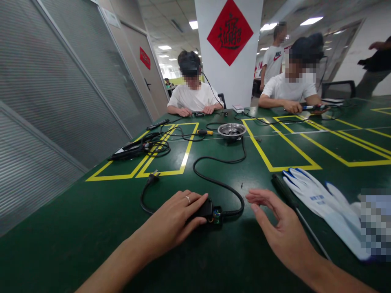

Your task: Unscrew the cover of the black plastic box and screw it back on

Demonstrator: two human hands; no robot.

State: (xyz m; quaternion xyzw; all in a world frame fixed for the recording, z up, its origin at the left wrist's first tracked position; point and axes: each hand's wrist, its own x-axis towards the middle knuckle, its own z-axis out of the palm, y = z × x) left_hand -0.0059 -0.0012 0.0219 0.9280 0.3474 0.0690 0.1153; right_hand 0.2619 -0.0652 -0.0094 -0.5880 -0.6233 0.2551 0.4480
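My left hand [175, 217] lies over a small black power adapter [210, 211] on the green table, fingers laid on its top, pressing it down. The adapter's end is open and shows a green circuit part. Its black cable [214, 162] loops away to a plug [153, 177]. My right hand [279, 221] hovers just right of the adapter with fingers stretched and apart, holding nothing. A black-handled screwdriver [285, 193] lies right beside that hand.
White and blue work gloves [317, 199] lie at the right. A metal bowl [231, 131] stands mid-table, with a yellow-handled tool [205, 132] and more black adapters and cables [143, 147] to the left. Two people sit across the table; others stand behind.
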